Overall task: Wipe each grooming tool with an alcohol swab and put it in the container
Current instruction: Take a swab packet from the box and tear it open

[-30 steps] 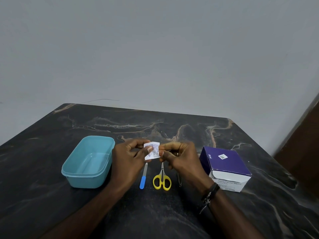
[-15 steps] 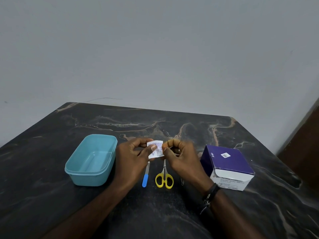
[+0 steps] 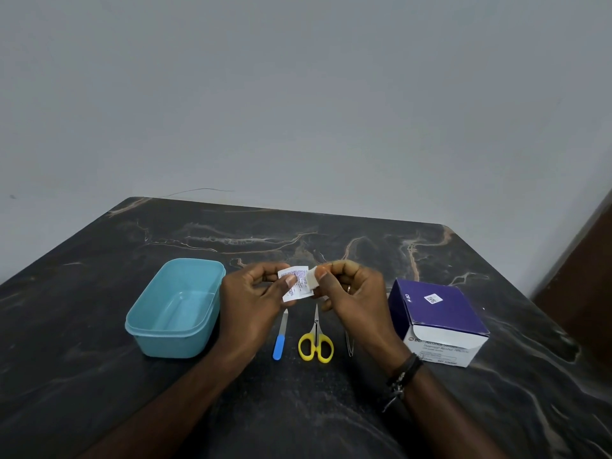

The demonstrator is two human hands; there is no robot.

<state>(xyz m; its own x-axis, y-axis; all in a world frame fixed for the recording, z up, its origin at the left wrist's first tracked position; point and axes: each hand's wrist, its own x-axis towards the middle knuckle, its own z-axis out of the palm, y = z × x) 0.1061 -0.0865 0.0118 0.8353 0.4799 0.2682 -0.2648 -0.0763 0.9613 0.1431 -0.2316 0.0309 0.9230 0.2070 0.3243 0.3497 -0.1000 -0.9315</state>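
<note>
My left hand (image 3: 253, 293) pinches a small white alcohol swab packet (image 3: 295, 282) with purple print, held above the table. My right hand (image 3: 351, 293) grips the white swab pad (image 3: 311, 279) at the packet's torn right edge. Below the hands lie a blue-handled nail file (image 3: 280, 339), yellow-handled scissors (image 3: 316, 342) and thin metal tweezers (image 3: 350, 346), side by side. An empty teal plastic container (image 3: 175, 308) stands to the left of my left hand.
A purple and white box of alcohol swabs (image 3: 437, 321) sits to the right of my right hand. The dark marbled table (image 3: 298, 409) ends at a grey wall behind. A brown wooden edge (image 3: 589, 276) stands at the far right.
The packet has been torn open at its right edge, and my right fingers now hold the white pad emerging from it. The tools have stayed where they were.
</note>
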